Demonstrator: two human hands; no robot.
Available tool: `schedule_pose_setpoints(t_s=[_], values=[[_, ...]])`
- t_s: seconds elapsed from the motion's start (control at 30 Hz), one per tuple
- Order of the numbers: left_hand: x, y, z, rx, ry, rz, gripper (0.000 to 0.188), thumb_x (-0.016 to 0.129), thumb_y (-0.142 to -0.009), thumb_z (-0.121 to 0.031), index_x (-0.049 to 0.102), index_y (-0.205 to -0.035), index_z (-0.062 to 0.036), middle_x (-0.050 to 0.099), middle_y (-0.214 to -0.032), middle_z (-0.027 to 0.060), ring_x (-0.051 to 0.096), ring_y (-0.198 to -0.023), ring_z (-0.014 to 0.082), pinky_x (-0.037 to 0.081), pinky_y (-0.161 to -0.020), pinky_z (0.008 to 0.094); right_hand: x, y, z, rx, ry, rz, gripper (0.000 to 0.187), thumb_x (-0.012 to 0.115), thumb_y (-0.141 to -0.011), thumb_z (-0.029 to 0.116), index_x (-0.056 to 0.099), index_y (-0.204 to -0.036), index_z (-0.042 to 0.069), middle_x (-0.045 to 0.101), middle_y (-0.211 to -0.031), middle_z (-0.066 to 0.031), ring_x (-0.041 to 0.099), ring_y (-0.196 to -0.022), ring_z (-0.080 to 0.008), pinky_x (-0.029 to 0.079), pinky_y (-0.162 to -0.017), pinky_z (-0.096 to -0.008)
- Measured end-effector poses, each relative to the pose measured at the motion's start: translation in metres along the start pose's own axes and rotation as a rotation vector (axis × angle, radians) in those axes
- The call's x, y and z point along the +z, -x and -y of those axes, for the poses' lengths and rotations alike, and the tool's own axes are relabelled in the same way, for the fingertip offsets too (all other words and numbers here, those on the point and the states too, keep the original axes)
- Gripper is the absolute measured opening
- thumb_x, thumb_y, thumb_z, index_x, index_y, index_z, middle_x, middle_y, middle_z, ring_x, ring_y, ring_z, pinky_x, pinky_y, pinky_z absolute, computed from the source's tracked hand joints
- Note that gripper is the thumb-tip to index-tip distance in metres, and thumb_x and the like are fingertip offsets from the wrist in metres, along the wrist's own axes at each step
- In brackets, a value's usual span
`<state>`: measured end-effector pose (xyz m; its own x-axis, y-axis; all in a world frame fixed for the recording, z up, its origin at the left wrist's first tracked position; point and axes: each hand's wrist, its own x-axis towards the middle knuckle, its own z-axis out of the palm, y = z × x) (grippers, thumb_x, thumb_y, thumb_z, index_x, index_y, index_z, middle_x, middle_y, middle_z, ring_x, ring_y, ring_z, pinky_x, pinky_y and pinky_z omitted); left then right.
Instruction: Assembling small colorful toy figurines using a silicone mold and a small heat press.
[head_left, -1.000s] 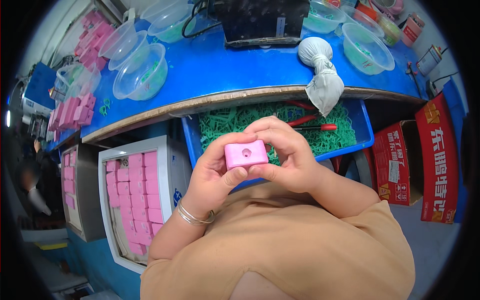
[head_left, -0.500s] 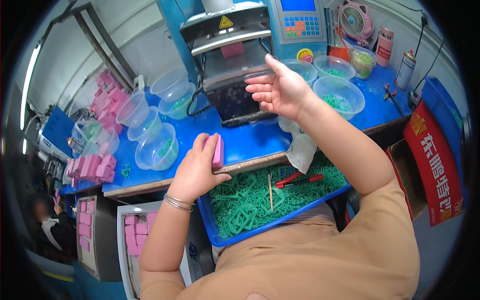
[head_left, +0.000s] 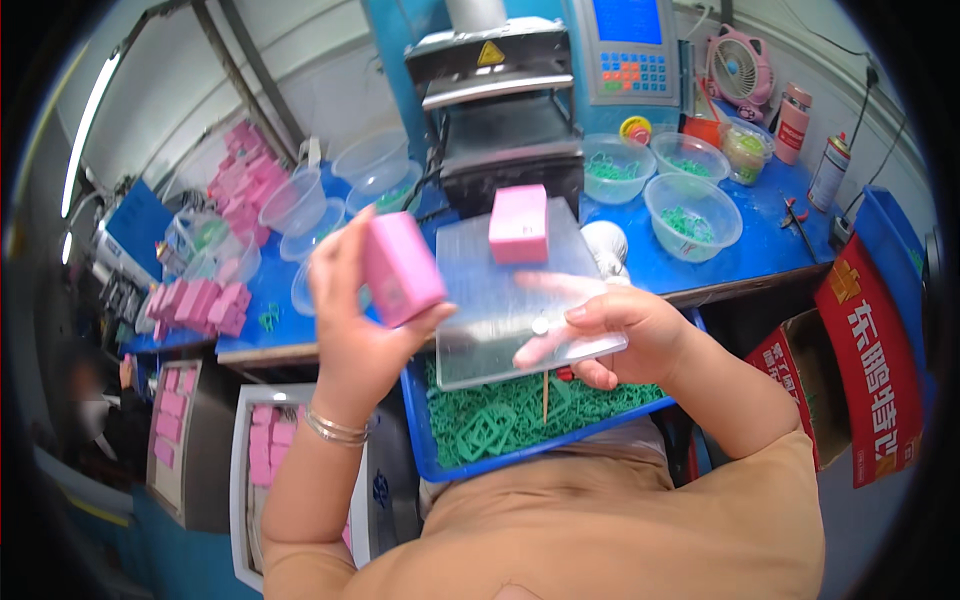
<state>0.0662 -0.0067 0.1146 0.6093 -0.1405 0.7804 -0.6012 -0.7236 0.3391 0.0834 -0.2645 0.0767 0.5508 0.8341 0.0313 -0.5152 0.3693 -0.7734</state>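
Pink block (head_left: 401,268) pinched in left hand (head_left: 352,335), long axis tilted up-left; right hand (head_left: 620,335) grips clear plate (head_left: 515,300).

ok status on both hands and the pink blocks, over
Left hand grips one pink rectangular plastic block. Right hand holds clear plastic tray, second pink block on it. Nothing between them.

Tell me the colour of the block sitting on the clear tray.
Pink; the block on the clear tray shows in the head view.
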Motion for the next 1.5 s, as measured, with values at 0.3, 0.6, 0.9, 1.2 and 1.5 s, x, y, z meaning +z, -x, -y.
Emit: schedule_pose_setpoints(t_s=[0.3,0.6,0.9,1.2,1.5], values=[[0.053,0.008,0.023,-0.112,0.016,0.341,0.095,0.085,-0.048,-0.018,0.038,-0.129,-0.002,0.048,-0.116,0.0137,0.047,-0.108,0.0264,0.037,-0.095,0.0339,0.005,0.005,-0.062,0.293,-0.241,0.044,0.07,0.048,-0.089,0.012,0.003,-0.143,0.008,0.057,-0.108,-0.0263,0.062,-0.06,-0.0218,0.049,-0.051,-0.0276],[0.017,0.041,-0.019,0.341,-0.05,0.219,0.053,0.082,-0.055,-0.029,0.054,-0.099,-0.0166,0.047,-0.121,0.0145,0.045,-0.113,0.0352,0.034,-0.095,0.05,0.009,0.025,-0.084,0.186,0.164,-0.049,0.059,0.048,-0.092,0.013,0.018,-0.142,0.011,0.055,-0.116,-0.0193,0.062,-0.079,-0.0197,0.05,-0.069,-0.0295],[0.006,0.068,-0.031,0.461,0.171,0.008,0.035,0.078,-0.062,-0.024,0.057,-0.089,-0.0171,0.048,-0.118,0.0151,0.046,-0.113,0.0366,0.038,-0.098,0.0523,0.001,0.032,-0.111,-0.039,0.593,-0.017,0.056,0.045,-0.086,-0.006,0.033,-0.138,0.011,0.055,-0.116,-0.011,0.059,-0.084,-0.016,0.048,-0.075,-0.03],[0.015,0.071,-0.032,0.089,-0.015,0.241,0.054,0.064,-0.076,-0.046,0.055,-0.114,-0.0082,0.039,-0.131,0.0218,0.03,-0.123,0.045,0.021,-0.101,0.052,0.011,0.043,-0.094,0.183,0.133,-0.061,0.056,0.047,-0.088,0.005,0.024,-0.14,0.008,0.057,-0.111,-0.0214,0.063,-0.071,-0.021,0.049,-0.06,-0.0266],[0.057,0.023,0.046,0.013,-0.286,0.315,0.049,0.066,-0.074,-0.025,0.05,-0.113,-0.0014,0.047,-0.116,0.0196,0.044,-0.108,0.0377,0.034,-0.094,0.0444,0.036,0.017,0.022,-0.082,-0.016,-0.071,0.053,0.047,-0.086,0.014,0.028,-0.131,-0.004,0.058,-0.107,-0.028,0.061,-0.053,-0.0198,0.045,-0.041,-0.0218]])
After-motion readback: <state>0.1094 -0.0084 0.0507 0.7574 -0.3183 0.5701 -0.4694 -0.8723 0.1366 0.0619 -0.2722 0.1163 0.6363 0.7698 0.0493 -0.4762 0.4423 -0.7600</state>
